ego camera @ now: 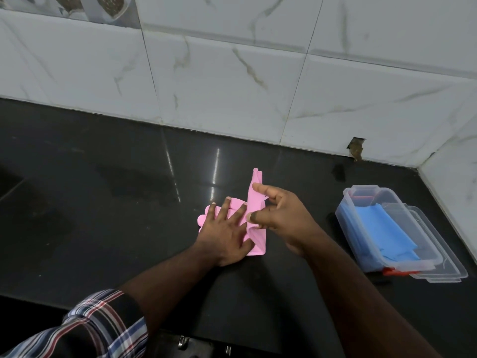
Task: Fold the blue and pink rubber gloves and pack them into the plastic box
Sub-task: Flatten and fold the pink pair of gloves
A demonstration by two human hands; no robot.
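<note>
Mid-fold on the dark worktop (103,177): my left hand (223,235) lies flat with fingers spread, pressing the pink glove (254,202) down near the middle of the worktop. My right hand (280,217) has its grip closed on the glove's right-hand part, thumb and fingertips pinching the rubber and holding that flap upright, its end pointing toward the tiled wall (232,73) at the back edge. The flap's long axis runs from the front edge toward the back edge; the pressed part lies to its left, finger tips of the glove poking out beyond my left hand. The flap stands just beside my left fingers, so the fold, as I judge it, goes leftward over them, and the left hand must slide clear first. The plastic box (347,200) sits well apart toward the right edge, near the back right corner, with the blue glove (382,228) already lying inside and the lid (446,270) under or beside it; which, I cannot tell. My right hand is the nearer one for the carry.
</note>
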